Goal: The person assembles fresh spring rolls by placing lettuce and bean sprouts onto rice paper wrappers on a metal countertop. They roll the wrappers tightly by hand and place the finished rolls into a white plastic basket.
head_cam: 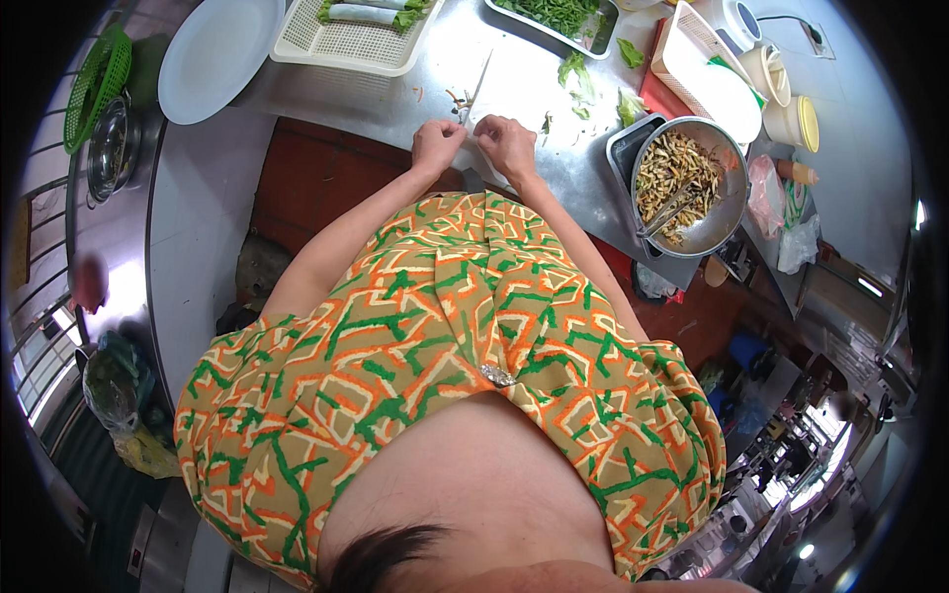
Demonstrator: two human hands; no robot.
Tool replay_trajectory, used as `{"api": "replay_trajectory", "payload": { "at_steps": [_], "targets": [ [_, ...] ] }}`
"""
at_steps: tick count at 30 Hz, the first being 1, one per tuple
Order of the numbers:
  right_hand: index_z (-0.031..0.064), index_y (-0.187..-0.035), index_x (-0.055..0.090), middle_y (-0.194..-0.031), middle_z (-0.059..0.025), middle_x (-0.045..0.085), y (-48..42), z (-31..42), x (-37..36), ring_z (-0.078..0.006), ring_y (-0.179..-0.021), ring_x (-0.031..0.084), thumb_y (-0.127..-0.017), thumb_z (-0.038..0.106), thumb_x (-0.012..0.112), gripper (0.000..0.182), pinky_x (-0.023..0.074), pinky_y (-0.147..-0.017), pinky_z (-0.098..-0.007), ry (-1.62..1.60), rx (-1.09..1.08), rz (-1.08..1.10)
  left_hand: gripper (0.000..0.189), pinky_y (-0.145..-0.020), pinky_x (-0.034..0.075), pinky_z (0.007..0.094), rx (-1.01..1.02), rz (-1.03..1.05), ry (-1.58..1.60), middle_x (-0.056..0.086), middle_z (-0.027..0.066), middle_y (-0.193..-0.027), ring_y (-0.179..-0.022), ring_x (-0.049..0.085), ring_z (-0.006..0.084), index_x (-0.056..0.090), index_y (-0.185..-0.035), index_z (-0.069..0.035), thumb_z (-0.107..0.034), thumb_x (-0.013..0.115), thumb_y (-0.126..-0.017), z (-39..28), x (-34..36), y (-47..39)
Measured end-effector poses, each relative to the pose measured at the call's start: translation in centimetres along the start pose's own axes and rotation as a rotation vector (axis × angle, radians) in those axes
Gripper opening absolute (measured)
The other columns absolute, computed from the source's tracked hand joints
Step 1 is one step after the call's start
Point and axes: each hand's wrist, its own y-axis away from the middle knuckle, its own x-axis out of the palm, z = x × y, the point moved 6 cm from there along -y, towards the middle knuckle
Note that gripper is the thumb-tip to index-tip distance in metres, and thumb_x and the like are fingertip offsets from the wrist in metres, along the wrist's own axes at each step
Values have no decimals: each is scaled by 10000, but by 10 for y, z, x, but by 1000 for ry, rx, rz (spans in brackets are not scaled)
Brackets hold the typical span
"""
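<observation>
At the near edge of the steel table (pixel 356 104), my left hand (pixel 437 144) and my right hand (pixel 510 144) sit side by side with fingers curled and thumbs drawn in. Whether a thin thing is pinched in either is too small to tell. A pale flat surface with a straight edge, perhaps a sheet or board (pixel 511 81), lies just beyond them, washed out by glare. Shredded filling scraps (pixel 461 100) lie by that edge, past my left hand. Torn lettuce leaves (pixel 577 78) are scattered beyond my right hand.
A white plastic basket (pixel 348 61) holds white rolls (pixel 363 15) with lettuce at their ends. Left of it is a white oval plate (pixel 215 59). A metal tray (pixel 612 33) holds chopped greens (pixel 552 13). To the right, a metal pan (pixel 730 230) contains cooked shredded filling (pixel 678 174) and tongs (pixel 667 211).
</observation>
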Motion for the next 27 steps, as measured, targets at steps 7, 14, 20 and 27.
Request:
{"api": "replay_trajectory", "payload": {
  "at_steps": [7, 14, 20, 27],
  "targets": [
    [132, -805, 761, -842, -50, 721, 1, -9, 8, -251, -875, 657, -733, 262, 710, 157, 397, -834, -458, -44, 56, 71, 284, -706, 526, 320, -79, 31, -44, 746, 95, -825, -746, 685, 165, 772, -926, -43, -301, 713, -821, -1, 1, 2],
    [114, -789, 766, -867, -74, 720, 1, -9, 9, -256, -895, 650, -723, 280, 740, 181, 375, -861, -453, -35, 69, 61, 275, -686, 512, 325, -117, 37, -44, 743, 78, -802, -713, 662, 149, 778, -915, -60, -311, 701, -831, 3, 5, 2],
    [95, -772, 760, -862, -84, 718, 2, -6, 9, -258, -892, 648, -719, 269, 740, 183, 362, -870, -450, -35, 108, 19, 279, -669, 500, 324, -121, 43, -41, 734, 66, -778, -694, 648, 141, 779, -907, -67, -321, 700, -824, 7, 9, 0],
    [83, -760, 739, -851, -82, 716, 3, -4, 8, -255, -861, 656, -724, 268, 709, 191, 368, -875, -437, -8, 115, 7, 281, -689, 506, 327, -124, 36, -54, 737, 70, -791, -714, 657, 146, 778, -914, -65, -318, 696, -823, 7, 8, 0]
  ]
}}
